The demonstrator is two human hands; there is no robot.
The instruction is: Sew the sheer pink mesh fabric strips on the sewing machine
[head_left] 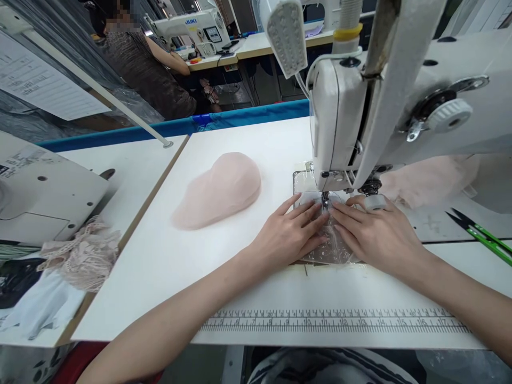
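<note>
Both hands lie beside the presser foot (325, 198) of a white sewing machine (332, 117). My left hand (294, 232) rests flat on the left of the foot, fingers stretched toward it. On the other side, my right hand (374, 229) lies with fingers extended and fingertips close to the foot. Beneath and between them is a shiny clear plastic sheet (334, 245) over the machine bed; any fabric under the fingers cannot be made out. A pale pink moulded cup (224, 186) sits on the white table to the left.
Pale pink fabric (432, 181) lies behind my right hand. Green-handled thread snips (486, 237) rest at the right. A printed ruler (320, 321) runs along the front edge. Lace trim (86, 253) is bundled at the left. A seated person (148, 69) is beyond the blue cloth edge (256, 114).
</note>
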